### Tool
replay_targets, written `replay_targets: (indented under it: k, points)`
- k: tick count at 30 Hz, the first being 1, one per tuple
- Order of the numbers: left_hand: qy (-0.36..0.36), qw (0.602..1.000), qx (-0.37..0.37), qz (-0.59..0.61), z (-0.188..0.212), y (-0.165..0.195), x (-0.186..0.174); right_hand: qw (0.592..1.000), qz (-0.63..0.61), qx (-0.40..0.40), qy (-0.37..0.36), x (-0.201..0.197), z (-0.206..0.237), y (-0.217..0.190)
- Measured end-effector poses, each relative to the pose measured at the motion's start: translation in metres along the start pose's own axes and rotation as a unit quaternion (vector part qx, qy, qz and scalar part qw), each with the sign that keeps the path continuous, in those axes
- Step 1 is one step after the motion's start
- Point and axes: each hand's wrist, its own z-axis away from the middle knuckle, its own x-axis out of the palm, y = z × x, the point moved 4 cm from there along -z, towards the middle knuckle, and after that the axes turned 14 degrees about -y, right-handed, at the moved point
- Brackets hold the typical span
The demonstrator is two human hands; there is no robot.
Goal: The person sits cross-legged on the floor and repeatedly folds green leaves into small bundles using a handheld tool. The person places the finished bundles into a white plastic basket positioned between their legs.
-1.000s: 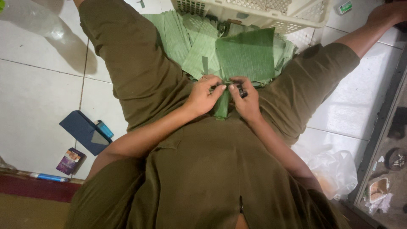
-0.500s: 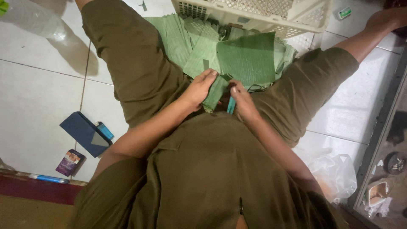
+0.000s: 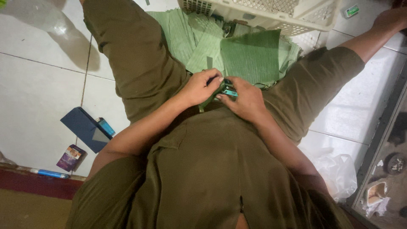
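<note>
I sit on a tiled floor with my legs spread, and a pile of green leaf sheets (image 3: 250, 55) lies between my thighs. My left hand (image 3: 198, 88) and my right hand (image 3: 245, 101) meet over my lap. The left hand pinches a small folded leaf piece (image 3: 208, 101), its green tail hanging below the fingers. The right hand grips a small teal and black stapler (image 3: 229, 90), pressed against the folded leaf. My fingers hide most of the fold.
A white slotted plastic basket (image 3: 263, 15) stands just beyond the leaves. On the floor to my left lie a dark blue wallet (image 3: 85, 129), a blue lighter (image 3: 106, 126), a small pack (image 3: 70, 157) and a blue pen (image 3: 48, 173). A crumpled white plastic bag (image 3: 339, 174) lies to my right.
A second ago both hands were pressed together on the leaf. Half a second ago they drew slightly apart with the stapler showing. Now they have closed together again on the folded piece.
</note>
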Motion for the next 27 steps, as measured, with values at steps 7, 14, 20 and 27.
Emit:
replay_targets:
  k: [7,14,20,27]
  points:
    - [-0.032,0.999,-0.002,-0.019,0.002,0.004,0.001,0.996,0.061,-0.050,0.044,0.039,-0.003,0.033]
    - [-0.086,0.990,-0.112,-0.002,0.001,-0.055,0.012,0.999,0.039,-0.020,-0.011,0.062,-0.016,0.047]
    - [-0.158,0.943,-0.257,0.143,-0.007,-0.109,-0.014,0.995,-0.025,0.049,-0.079,0.054,-0.018,0.054]
    - [0.119,0.924,-0.344,0.118,-0.029,0.005,-0.231,0.994,-0.067,0.077,-0.041,0.046,-0.016,0.067]
